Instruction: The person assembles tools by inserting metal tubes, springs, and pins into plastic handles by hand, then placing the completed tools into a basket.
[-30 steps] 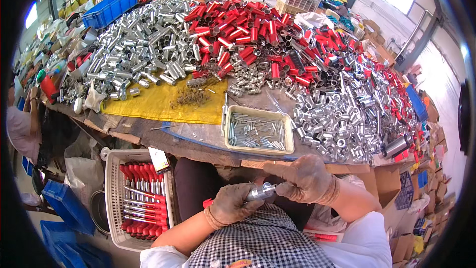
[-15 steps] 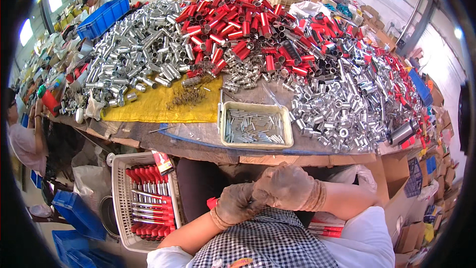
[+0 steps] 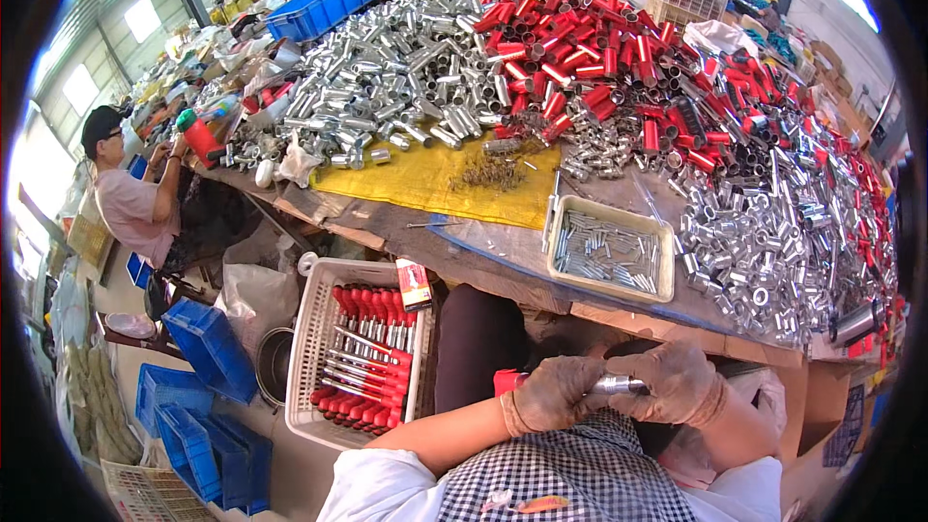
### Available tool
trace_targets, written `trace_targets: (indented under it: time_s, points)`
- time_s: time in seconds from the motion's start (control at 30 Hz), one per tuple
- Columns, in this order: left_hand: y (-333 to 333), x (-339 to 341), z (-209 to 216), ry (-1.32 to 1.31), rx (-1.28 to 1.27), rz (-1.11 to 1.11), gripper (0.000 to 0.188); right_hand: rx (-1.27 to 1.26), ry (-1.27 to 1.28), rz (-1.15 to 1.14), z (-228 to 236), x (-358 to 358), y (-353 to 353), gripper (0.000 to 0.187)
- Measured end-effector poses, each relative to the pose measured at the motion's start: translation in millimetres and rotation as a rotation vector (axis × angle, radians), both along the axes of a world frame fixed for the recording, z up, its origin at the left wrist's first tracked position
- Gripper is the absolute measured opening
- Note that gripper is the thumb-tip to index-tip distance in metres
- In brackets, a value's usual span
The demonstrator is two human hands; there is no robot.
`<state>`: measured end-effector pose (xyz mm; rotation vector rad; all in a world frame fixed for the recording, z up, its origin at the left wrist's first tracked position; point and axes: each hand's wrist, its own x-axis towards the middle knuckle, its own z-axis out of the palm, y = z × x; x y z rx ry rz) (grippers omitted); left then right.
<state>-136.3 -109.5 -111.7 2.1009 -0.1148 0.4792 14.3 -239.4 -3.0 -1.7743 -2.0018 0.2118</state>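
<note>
Both my hands wear brown gloves and meet in front of my checked apron. My left hand (image 3: 556,393) is closed around a red-handled metal tool (image 3: 615,385); a red end sticks out on its left side. My right hand (image 3: 674,384) is closed at the tool's other end, and bare silver metal shows between the hands. Its exact kind is hidden by the fingers. Just beyond, on the table edge, sits a cream tray (image 3: 611,287) of small metal pins. To my left a white plastic basket (image 3: 302,358) holds rows of red-handled tools (image 3: 367,377) with silver shafts.
Heaps of silver sockets (image 3: 396,68) and red tubes (image 3: 580,48) cover the table, with more silver parts (image 3: 749,242) at right. A yellow cloth (image 3: 435,188) lies in the middle. Blue crates (image 3: 208,348) stand on the floor at left. Co-workers sit left and across.
My view has swung left, so the table and basket appear farther right. My hands have drawn slightly apart, and the silver part of the tool now shows between them.
</note>
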Motion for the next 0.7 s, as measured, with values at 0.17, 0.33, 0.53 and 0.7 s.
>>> trace_targets:
  time_s: [0.17, 0.33, 0.53, 0.7]
  points:
    - [0.2, 0.4, 11.0, -0.104, -0.036, 0.105, 0.029, 0.125, 0.093, 0.018, -23.8, 4.5, -8.4, 0.051]
    - [32.3, -21.3, 29.6, -0.205, -0.279, 0.244, 0.011, -0.321, 0.946, -0.243, -63.6, 11.0, -22.5, 0.082]
    - [30.4, 9.0, 45.5, -0.575, -1.050, -0.079, 0.027, -0.615, 2.252, -0.183, -143.3, 5.4, -58.9, 0.068]
    - [-1.3, 28.4, -73.9, 0.287, -1.967, 0.382, 0.031, -0.372, 2.013, -0.619, -114.2, 9.7, -70.5, 0.029]
